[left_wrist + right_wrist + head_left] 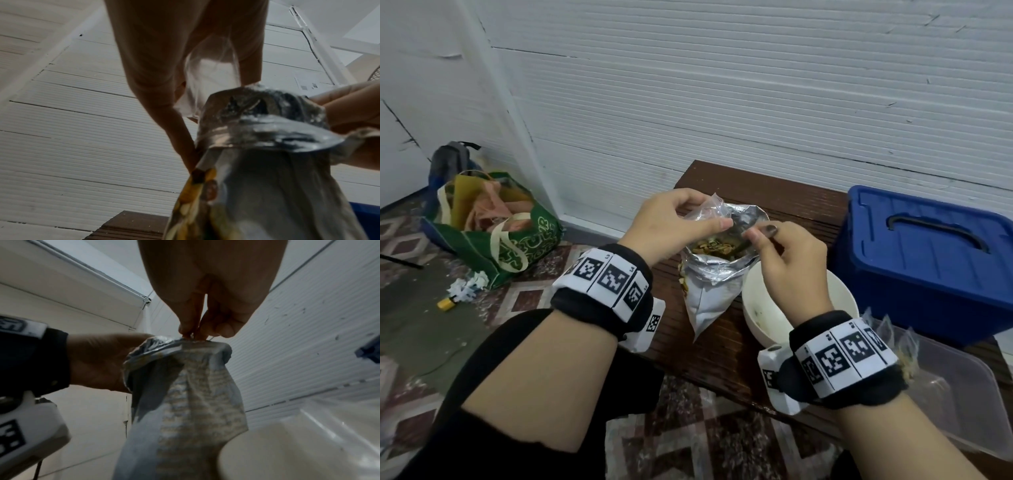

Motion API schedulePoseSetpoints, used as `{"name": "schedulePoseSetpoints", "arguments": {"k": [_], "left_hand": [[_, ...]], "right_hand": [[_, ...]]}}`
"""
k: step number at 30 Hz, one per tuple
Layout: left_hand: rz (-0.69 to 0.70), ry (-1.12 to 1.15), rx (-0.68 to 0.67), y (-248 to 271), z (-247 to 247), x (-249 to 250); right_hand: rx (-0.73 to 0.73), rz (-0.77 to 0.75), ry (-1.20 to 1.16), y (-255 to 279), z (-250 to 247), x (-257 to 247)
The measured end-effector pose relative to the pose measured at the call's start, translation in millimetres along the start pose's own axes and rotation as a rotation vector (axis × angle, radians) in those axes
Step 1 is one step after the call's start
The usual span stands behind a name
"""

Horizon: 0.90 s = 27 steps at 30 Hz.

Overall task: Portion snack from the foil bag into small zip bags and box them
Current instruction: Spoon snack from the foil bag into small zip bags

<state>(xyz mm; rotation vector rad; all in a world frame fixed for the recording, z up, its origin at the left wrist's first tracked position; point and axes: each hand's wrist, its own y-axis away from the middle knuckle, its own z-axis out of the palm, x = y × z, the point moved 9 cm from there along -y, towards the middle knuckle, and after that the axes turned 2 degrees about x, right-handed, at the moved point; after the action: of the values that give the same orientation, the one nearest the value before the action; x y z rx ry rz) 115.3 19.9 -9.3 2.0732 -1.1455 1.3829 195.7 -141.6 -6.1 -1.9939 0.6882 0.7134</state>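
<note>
While both hands are working at the mouth of the foil bag (714,274), the entries are reading as follows.

Left hand (671,224): grip is pinching a small clear zip bag (705,214) between thumb and fingers, holding it just above the foil bag's opening; the left wrist view is showing the zip bag (209,76) hanging between the fingers (249,65).

Right hand (789,260): grip is closing thumb against fingertips at the near right edge of the foil bag's mouth; the right wrist view is showing the fingertips (188,328) pressing together on the rim of the foil bag (185,386). Whether they are also holding the zip bag's edge cannot be told.

Foil bag: standing open on the dark wooden table (774,195), directly under both grips, with yellow-brown snack pieces (714,245) showing inside.

White bowl (760,308): sitting on the table under the right wrist, touching the foil bag's right side.

Blue lidded box (924,260): standing on the table to the right of the right grip, lid on.

Clear plastic container (962,394): lying right of the right wrist, near the table's front edge, with filled small bags (897,346) standing at its left end.

Green tote bag (496,226): sitting on the floor, well left of the left grip, by the white wall (722,85).
</note>
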Motion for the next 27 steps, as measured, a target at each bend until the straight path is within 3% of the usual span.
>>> {"name": "schedulePoseSetpoints", "arguments": {"k": [4, 9, 23, 27], "left_hand": [[0.001, -0.024, -0.010, -1, 3, 0], [0.016, -0.050, -0.023, -1, 4, 2], [0.013, -0.095, -0.046, 1, -3, 3], [0.009, -0.108, -0.018, 1, -10, 2]], "right_hand": [[0.069, 0.241, -0.078, 6, -6, 20], [0.203, 0.391, -0.105, 7, -22, 34], [0.307, 0.641, -0.267, -11, -37, 69], [0.346, 0.650, -0.311, -24, -50, 76]]}}
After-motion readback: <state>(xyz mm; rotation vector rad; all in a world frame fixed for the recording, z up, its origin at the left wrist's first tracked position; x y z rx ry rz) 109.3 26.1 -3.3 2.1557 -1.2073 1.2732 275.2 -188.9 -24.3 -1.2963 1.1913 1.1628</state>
